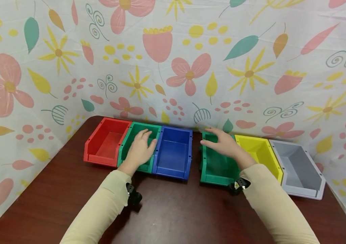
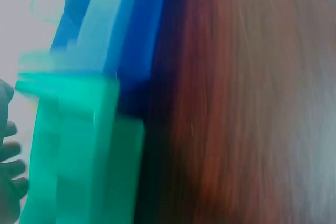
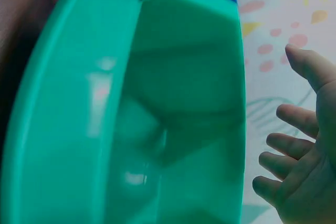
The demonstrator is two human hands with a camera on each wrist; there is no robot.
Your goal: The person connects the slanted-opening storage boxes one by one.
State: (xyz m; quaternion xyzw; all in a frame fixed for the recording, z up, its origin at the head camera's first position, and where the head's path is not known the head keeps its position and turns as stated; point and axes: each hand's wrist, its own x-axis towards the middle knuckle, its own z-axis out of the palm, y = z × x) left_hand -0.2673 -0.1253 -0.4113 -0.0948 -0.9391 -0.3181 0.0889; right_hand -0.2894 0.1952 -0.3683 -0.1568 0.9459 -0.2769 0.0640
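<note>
My left hand (image 1: 141, 148) is over the left green bin (image 1: 126, 146), fingers loosely spread and holding nothing. That bin stands between a red bin (image 1: 109, 142) and a blue bin (image 1: 174, 152). Over the right green bin (image 1: 217, 162) is my right hand (image 1: 223, 144), its thumb and fingers apart with nothing between them. In the right wrist view the bare inside of this green bin (image 3: 189, 87) shows, with the hand (image 3: 310, 145) off to one side. The left wrist view is blurred; part of the left hand (image 2: 10, 166) shows at its edge beside green plastic.
A yellow bin (image 1: 256, 149) and a grey bin (image 1: 298, 166) stand to the right of the right green bin. A gap separates the blue bin from that green one. All stand on a dark brown table (image 1: 173, 213), before a flower-patterned cloth (image 1: 191, 40).
</note>
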